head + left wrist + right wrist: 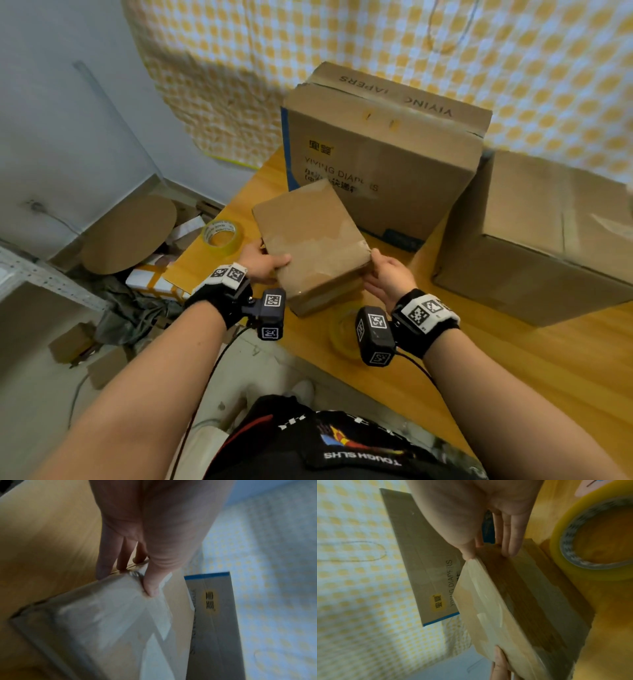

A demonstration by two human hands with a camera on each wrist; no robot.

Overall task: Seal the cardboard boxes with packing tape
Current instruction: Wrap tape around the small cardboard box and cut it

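A small brown cardboard box, its top glossy with clear tape, is tilted over the wooden table between both hands. My left hand grips its left edge, thumb on top and fingers underneath. My right hand holds the right corner, thumb at the top edge, fingers flat on the side. The box shows taped faces in the right wrist view. One yellowish tape roll lies on the table's left corner. A second roll lies below the box, near my right wrist.
A large diaper carton stands right behind the small box. Another big carton fills the table's right side. A yellow checked curtain hangs behind. Left of the table, the floor holds cardboard scraps, a round board and small boxes.
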